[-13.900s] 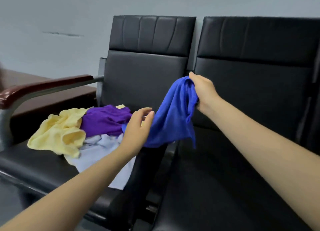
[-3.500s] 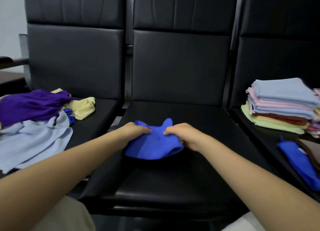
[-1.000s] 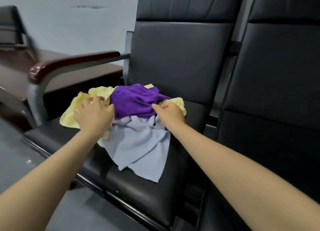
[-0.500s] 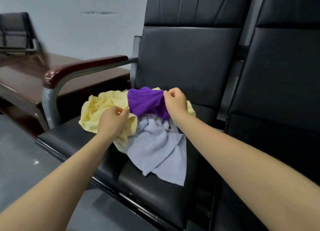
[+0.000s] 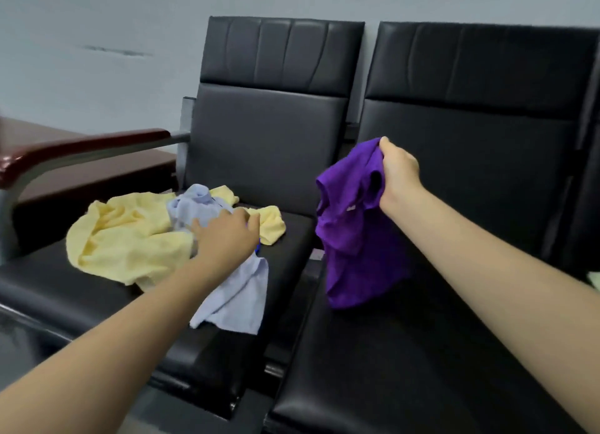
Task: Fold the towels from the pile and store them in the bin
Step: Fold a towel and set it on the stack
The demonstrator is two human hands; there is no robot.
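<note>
My right hand (image 5: 397,173) grips a crumpled purple towel (image 5: 354,235) by its top edge and holds it in the air over the gap between two black seats. The pile lies on the left seat (image 5: 285,271): a yellow towel (image 5: 126,238) and a pale blue towel (image 5: 233,290). My left hand (image 5: 227,235) rests on the pale blue towel with its fingers extended over the cloth. A small bit of dark blue cloth peeks out beside that hand. No bin is in view.
The right seat (image 5: 422,352) is bare black leather below the purple towel. A dark red armrest (image 5: 81,147) on a metal frame borders the left seat. A brown table (image 5: 97,173) stands behind it. A pale edge of cloth shows at far right.
My right hand has lifted the purple towel off the pile and carried it right, toward the second seat. My left hand has moved from the yellow towel onto the pale blue one.
</note>
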